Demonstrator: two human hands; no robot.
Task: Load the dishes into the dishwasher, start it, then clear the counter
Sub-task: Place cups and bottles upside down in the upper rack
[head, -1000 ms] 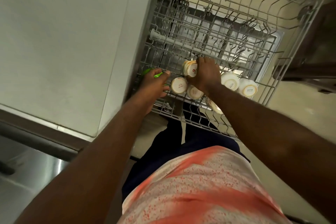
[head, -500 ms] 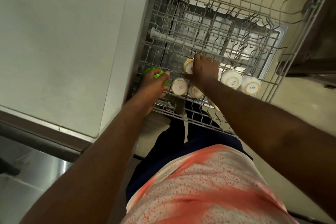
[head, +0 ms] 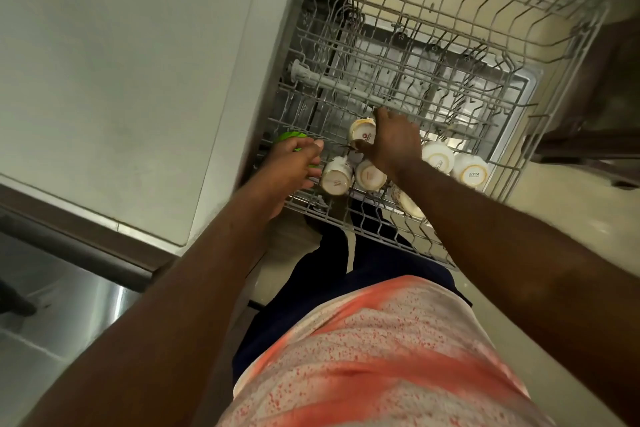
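Here, nearest the camera, a red-speckled shirt is filling the bottom edge, and both arms are reaching out over the pulled-out wire rack. The left hand is curling its fingers round a green item at the rack's left edge, beside the pale surface. The right hand is gripping an upturned cup in the rack, fingers bent over it. A second cup and third cup are lying just nearer; two others are sitting bottom-up to the right.
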